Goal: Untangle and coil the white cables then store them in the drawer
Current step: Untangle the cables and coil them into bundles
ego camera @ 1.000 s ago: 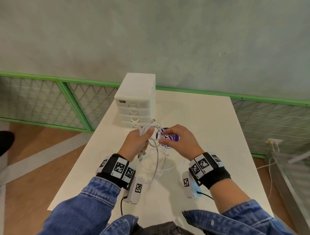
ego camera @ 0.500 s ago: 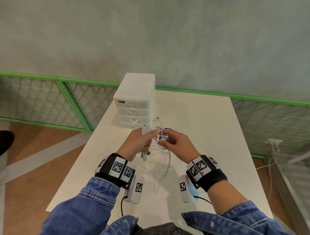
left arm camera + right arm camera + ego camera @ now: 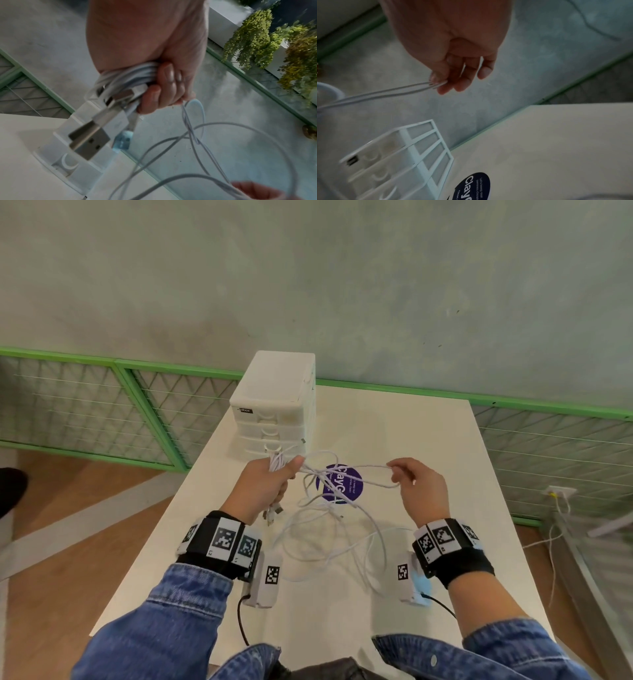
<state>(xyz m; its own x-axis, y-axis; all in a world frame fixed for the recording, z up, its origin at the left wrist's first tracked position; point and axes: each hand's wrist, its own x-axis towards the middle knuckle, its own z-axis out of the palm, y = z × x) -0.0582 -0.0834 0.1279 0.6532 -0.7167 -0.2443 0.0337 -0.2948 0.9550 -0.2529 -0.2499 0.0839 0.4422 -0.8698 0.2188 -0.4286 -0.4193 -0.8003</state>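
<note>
Hands: moved apart since earlier frame. Left hand [image 3: 270, 486] fisted round bundled cables [image 3: 126, 79] near drawer unit [image 3: 274, 419]. Right hand [image 3: 419, 491] pinching strands, stretched taut above tabletop [image 3: 428, 446]; slack loops resting below.

We see a white table [image 3: 411, 440], a round purple sticker [image 3: 346, 484] on it, green mesh fencing [image 3: 85, 405], trailing plants [image 3: 257, 37]

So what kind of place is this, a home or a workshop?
Hard to say; probably a plain indoor work corner. A white rectangular table stands against a bare grey concrete wall, bordered by green-framed wire-mesh panels, with a small white plastic drawer unit on it.
</note>
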